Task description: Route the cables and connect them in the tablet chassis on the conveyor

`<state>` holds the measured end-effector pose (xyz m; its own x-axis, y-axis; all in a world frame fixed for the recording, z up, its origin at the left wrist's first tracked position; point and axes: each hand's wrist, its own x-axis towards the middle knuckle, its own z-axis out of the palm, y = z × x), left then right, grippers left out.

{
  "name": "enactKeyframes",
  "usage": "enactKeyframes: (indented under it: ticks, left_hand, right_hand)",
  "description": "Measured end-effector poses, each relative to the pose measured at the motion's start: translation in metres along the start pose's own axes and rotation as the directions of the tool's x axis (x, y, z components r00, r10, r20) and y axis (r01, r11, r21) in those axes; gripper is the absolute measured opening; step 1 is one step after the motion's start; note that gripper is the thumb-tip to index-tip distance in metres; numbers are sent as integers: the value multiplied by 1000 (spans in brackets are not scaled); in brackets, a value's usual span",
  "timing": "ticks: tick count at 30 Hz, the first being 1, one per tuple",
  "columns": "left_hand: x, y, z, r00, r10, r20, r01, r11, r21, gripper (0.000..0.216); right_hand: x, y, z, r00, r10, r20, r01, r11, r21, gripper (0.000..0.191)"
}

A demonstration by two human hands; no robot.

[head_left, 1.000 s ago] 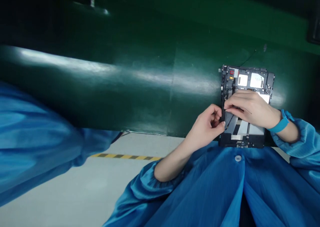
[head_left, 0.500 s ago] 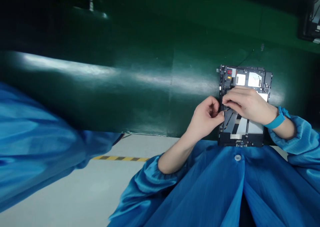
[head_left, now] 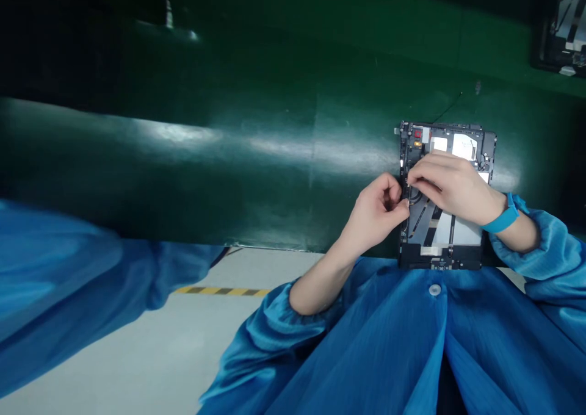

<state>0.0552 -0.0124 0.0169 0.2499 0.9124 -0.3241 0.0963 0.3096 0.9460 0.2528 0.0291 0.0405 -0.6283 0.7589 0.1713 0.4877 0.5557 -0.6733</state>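
An opened tablet lies at the front edge of the green table, its inner boards, silver plates and black ribbon cables exposed. My left hand is at its left edge, fingers curled, with the thumb tip against the device's side near a thin cable. Over the upper middle of the tablet, my right hand has thumb and fingers pinched together close to that same edge. Whatever the right fingertips hold is too small to make out. A blue band circles the right wrist.
The green table stretches left and back. A thin black wire lies behind the tablet. Part of another opened device in a black tray shows at the far right. A co-worker's blue sleeve is at the left.
My right hand's fingertips have shifted slightly up along the tablet's left edge, uncovering more of the thin cable. The left hand stays nearly in place. The co-worker's sleeve has dropped lower.
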Motion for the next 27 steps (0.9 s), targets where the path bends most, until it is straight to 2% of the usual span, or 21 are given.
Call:
enactKeyframes:
  ticks: [5,8,20,27]
  left_hand:
    - [4,3,-1,998,-55,10,55,997,55,26]
    - [9,4,-5,998,-61,21,59,995,79,26]
    - [42,12,-11,998,63,5,-63,991,117,25]
    - [49,15,-12,999,41,28,-43,997,66,25]
  right_hand:
    - [6,8,3,995,27,-98,-32,998,-48,24]
    - [10,13,3,993,69,-99,-72,997,-22,18]
    - [18,11,-1,974,196,-115,-190,980,64,14]
    - [22,7,-3,960,248,-127,-234,965,116,15]
